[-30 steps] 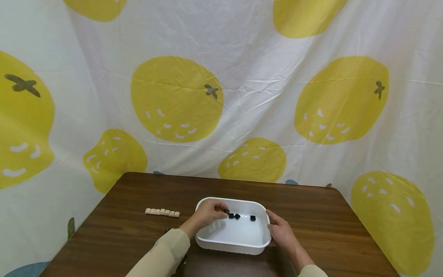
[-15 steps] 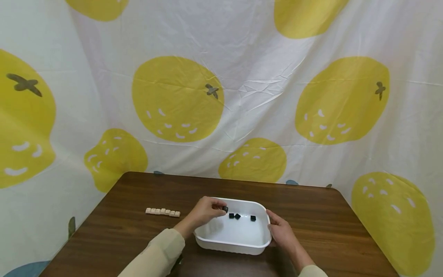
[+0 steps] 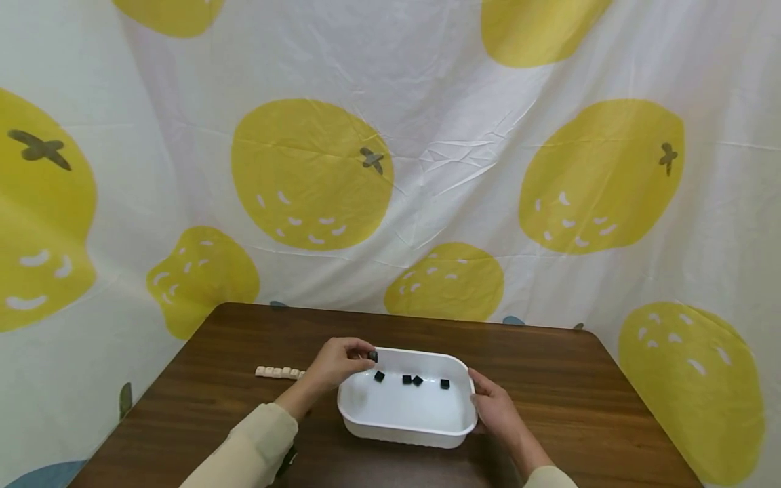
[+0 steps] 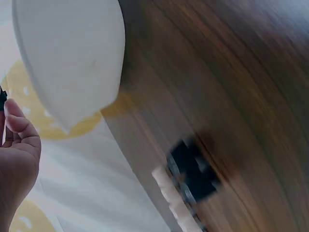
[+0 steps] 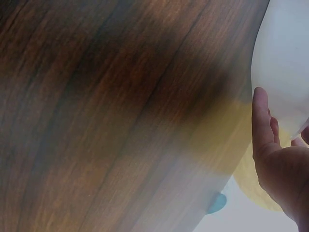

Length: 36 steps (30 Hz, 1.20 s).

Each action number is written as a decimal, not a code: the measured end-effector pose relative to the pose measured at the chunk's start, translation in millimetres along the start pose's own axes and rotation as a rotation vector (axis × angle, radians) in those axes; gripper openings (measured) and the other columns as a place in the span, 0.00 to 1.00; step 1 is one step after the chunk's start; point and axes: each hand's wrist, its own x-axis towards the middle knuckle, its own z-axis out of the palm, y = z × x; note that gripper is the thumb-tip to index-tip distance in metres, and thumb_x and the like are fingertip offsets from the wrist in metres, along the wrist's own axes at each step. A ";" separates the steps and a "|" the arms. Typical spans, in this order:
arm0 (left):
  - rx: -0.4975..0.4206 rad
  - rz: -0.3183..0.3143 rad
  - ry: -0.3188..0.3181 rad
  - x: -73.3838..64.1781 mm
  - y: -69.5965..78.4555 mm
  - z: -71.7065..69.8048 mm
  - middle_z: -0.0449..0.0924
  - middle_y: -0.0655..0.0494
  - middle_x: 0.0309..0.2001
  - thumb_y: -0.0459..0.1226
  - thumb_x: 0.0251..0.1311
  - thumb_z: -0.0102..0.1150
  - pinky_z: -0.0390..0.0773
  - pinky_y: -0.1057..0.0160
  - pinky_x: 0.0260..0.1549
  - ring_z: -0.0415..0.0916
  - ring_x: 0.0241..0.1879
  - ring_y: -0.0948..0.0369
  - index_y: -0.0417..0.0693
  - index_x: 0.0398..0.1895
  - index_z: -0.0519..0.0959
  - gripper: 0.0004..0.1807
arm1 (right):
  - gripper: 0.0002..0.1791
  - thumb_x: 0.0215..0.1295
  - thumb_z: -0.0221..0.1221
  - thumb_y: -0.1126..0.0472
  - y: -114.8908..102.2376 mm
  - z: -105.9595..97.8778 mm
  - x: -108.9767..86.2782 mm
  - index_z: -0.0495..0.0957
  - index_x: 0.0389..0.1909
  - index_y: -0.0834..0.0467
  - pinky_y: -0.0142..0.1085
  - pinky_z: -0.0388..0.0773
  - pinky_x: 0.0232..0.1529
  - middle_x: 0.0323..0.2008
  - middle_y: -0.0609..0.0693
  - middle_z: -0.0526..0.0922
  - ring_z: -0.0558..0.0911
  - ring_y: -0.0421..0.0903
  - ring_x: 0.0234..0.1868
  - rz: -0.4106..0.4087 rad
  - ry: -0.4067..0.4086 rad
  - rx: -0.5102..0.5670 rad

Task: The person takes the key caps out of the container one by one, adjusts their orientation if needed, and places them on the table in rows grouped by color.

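Note:
My left hand pinches a black keycap between thumb and fingertips, over the left rim of a white plastic basin. In the left wrist view, the pinched black keycap shows at the left edge. Inside the basin lie several more black keycaps, scattered along the far side. My right hand grips the basin's right wall; in the right wrist view, its fingers lie along the outside of that wall.
On the brown wooden table, a row of beige keycaps sits left of the basin, partly behind my left hand. Blurred black keycaps lie beside that row in the left wrist view. A lemon-print cloth hangs behind the table.
My left hand has lifted the black keycap and moved left, from inside the basin to its left rim, uncovering another black keycap there. The right hand stays on the basin.

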 end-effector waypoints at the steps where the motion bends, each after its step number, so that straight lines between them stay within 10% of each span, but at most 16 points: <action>1: -0.003 -0.002 0.006 -1.3 -1.1 -3.3 0.79 0.56 0.31 0.31 0.56 0.69 0.76 0.64 0.30 0.73 0.32 0.60 0.41 0.42 0.85 0.10 | 0.29 0.71 0.44 0.70 -0.2 -0.3 0.2 0.59 0.73 0.64 0.49 0.83 0.31 0.61 0.76 0.67 0.82 0.54 0.37 0.005 -0.001 -0.008; 36: 0.261 -0.121 0.034 -84.0 -85.9 -122.4 0.81 0.56 0.34 0.32 0.54 0.69 0.76 0.60 0.32 0.76 0.35 0.59 0.39 0.42 0.84 0.12 | 0.30 0.70 0.44 0.72 -1.7 1.3 -4.6 0.59 0.73 0.65 0.49 0.83 0.31 0.55 0.74 0.71 0.82 0.54 0.36 0.005 0.009 0.027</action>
